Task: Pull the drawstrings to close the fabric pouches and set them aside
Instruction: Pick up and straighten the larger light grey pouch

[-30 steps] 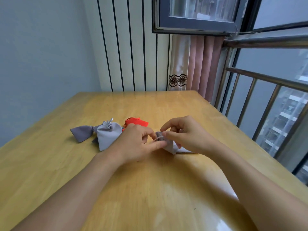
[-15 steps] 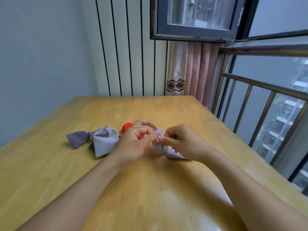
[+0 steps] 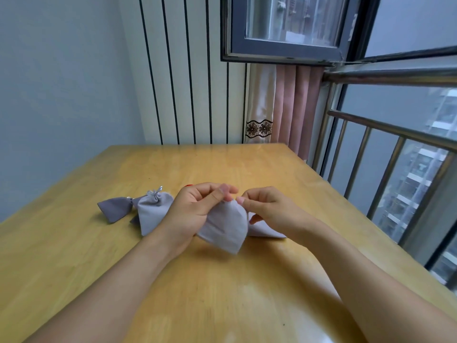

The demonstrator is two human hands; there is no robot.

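Wooden table by the window | pale grey pouch held up, mouth topmost, body hanging toward the camera | left hand pinches its neck | right hand pinches at the mouth's right side, cord too fine to see; outward pull looks next | two cinched pouches lie left

My wooden table meets a pale blue wall and striped panelling; a pink curtain, grey-framed window and metal railing admit daylight.
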